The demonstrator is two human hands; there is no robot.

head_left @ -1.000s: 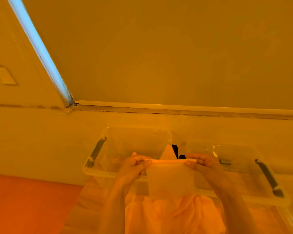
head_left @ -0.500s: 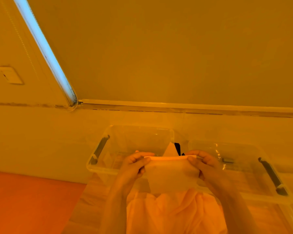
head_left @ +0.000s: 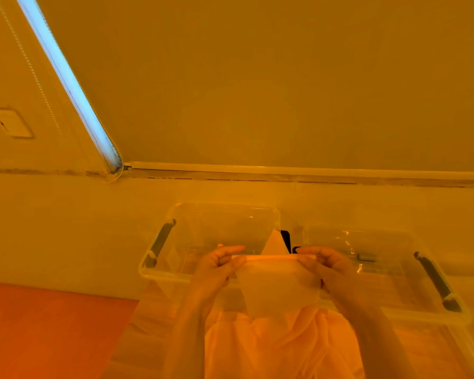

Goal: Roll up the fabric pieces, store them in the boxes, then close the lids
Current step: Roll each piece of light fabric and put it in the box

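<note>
- Head view: left hand (head_left: 216,265) and right hand (head_left: 327,265) each pinch one end of the thin rolled top edge of the pale sheer fabric piece (head_left: 278,285); hands apart, roll taut between them
- Judgement: turn both ends at the same rate, keep tension; uneven turns would cone the roll
- Fabric hangs just in front of the left clear plastic box (head_left: 175,274); translucent, limp, tail bunched below; lidless right clear plastic box (head_left: 427,313) beside it
</note>
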